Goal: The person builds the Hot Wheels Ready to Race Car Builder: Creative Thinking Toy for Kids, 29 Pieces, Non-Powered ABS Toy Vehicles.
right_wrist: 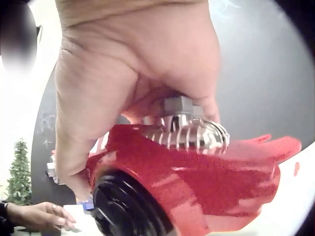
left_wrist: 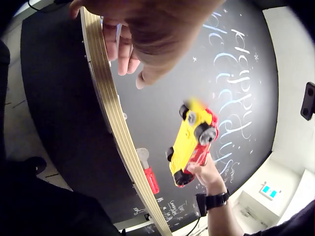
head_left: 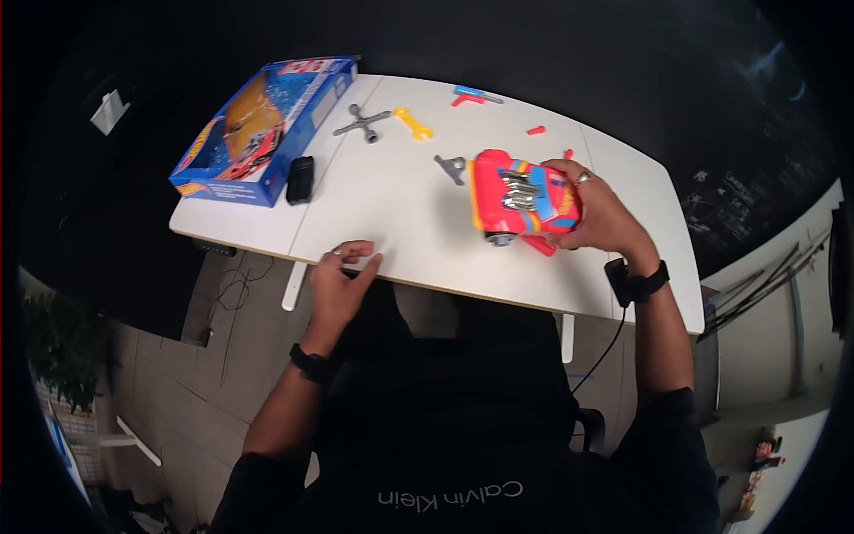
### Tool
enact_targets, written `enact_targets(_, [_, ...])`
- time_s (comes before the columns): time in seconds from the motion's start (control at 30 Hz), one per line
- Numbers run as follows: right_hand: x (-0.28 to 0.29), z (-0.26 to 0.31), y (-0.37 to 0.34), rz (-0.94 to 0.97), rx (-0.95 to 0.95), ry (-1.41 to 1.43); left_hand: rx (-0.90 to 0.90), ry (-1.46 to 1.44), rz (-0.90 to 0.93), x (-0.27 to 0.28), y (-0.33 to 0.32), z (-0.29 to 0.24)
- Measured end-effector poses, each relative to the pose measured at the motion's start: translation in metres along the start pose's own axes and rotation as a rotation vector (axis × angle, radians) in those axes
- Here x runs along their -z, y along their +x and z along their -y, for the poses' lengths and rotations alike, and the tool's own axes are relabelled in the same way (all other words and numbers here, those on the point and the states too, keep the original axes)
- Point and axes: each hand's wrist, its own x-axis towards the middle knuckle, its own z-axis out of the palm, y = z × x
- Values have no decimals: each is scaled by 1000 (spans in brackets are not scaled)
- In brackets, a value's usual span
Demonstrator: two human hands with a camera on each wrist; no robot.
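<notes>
My right hand (head_left: 605, 214) grips a red toy car (head_left: 525, 191) by its rear end, raised over the right part of the table. The car has a silver engine (right_wrist: 192, 137) on top, and its yellow underside (left_wrist: 184, 147) with black wheels shows in the left wrist view. My left hand (head_left: 342, 285) is held at the table's front edge, fingers loosely bent and holding nothing. Below the car lies a tool with a red handle (left_wrist: 151, 180) and a grey round head. A grey bracket-like piece (head_left: 452, 167) lies just left of the car.
On the white table (head_left: 382, 196) lie a grey cross-shaped wrench (head_left: 363, 124), a yellow wrench (head_left: 413, 125), a blue and red toy drill (head_left: 471, 96) and a small red bolt (head_left: 535, 131). A blue toy box (head_left: 267, 125) and a black case (head_left: 301, 180) are at the left.
</notes>
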Motion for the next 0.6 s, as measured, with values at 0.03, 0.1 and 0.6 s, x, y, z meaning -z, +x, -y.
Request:
enact_targets(0.03, [12,-11,-11,20,-96,-12,2,38,-26,1,0,-2])
enact_targets(0.1, [34,-37,-33,30,-221,-26,-8,126,5,6,0,-6])
enact_targets(0.6, [49,-153,-96,38,-635,-166,5,606,13,4,3,-24])
